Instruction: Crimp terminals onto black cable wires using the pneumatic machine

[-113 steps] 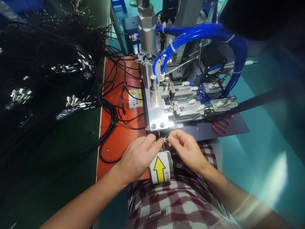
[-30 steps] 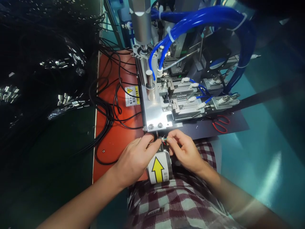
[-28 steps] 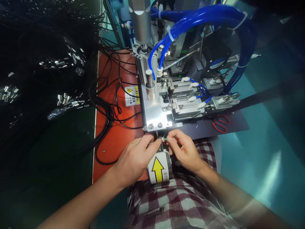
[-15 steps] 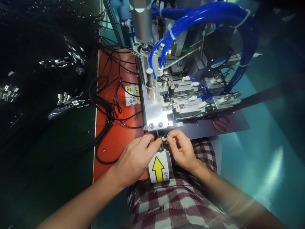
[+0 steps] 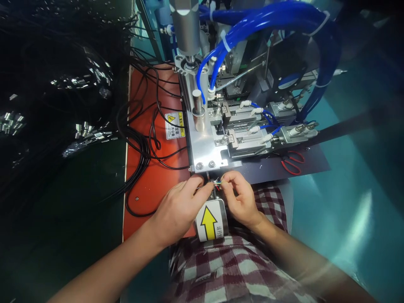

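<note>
Between my fingertips, thin coloured wires (image 5: 217,183) in red, white and green fan out at the front of the machine. My left hand (image 5: 181,206) is closed at the fingertips on the cable end from which these wires come; much of that cable is hidden by the hand. From the other side, my right hand (image 5: 240,198) pinches the wire tips between thumb and forefinger. Both hands lie just below the machine's metal plate (image 5: 205,158). Under the wires is a dark narrow track, and nearer my body sits a cover with a yellow arrow (image 5: 208,222).
Black cables (image 5: 143,153) lie coiled on the red table (image 5: 158,181) at left, near a warning label (image 5: 175,125). Blue air hoses (image 5: 268,21) arch over the machine's cylinders. Red-handled scissors (image 5: 293,163) rest on the dark plate at right. Bundled cables with shiny ends (image 5: 85,130) fill the far left.
The hands stay in nearly the same place on the wires. The fine wires between the fingertips have shifted slightly, and the whole view has moved a little.
</note>
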`<action>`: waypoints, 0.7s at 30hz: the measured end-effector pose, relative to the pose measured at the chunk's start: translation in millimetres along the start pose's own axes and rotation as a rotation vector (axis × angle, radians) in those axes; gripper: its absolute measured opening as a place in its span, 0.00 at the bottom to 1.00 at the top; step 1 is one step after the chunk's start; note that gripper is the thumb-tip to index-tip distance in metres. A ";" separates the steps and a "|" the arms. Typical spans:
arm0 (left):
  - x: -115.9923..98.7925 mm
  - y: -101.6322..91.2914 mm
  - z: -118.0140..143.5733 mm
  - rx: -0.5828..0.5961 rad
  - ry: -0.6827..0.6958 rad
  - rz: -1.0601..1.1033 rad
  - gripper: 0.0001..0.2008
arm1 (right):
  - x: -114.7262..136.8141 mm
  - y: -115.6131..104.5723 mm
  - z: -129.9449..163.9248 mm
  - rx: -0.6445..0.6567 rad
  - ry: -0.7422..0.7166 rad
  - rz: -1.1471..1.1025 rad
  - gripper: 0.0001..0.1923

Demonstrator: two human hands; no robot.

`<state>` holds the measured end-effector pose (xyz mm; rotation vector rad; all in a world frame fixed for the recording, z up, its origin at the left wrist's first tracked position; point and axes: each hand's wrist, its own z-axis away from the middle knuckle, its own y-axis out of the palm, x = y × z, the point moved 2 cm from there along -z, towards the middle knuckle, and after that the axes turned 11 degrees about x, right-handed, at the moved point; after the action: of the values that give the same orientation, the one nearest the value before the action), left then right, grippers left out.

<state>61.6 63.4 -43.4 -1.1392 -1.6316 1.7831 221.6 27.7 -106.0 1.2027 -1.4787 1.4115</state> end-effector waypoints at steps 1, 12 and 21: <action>0.4 0.2 -0.1 -0.001 -0.001 0.001 0.16 | 0.2 -0.2 0.1 0.001 0.005 -0.009 0.03; -0.5 1.7 1.6 -0.010 0.005 -0.006 0.15 | 12.0 -2.8 -0.3 0.069 0.213 -0.074 0.06; -0.4 1.3 1.3 -0.012 0.026 0.016 0.16 | 13.2 -6.1 2.0 0.118 0.438 -0.261 0.08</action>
<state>61.0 62.1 -44.6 -1.1797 -1.6242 1.7634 223.9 24.4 -91.9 1.0288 -0.9159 1.4786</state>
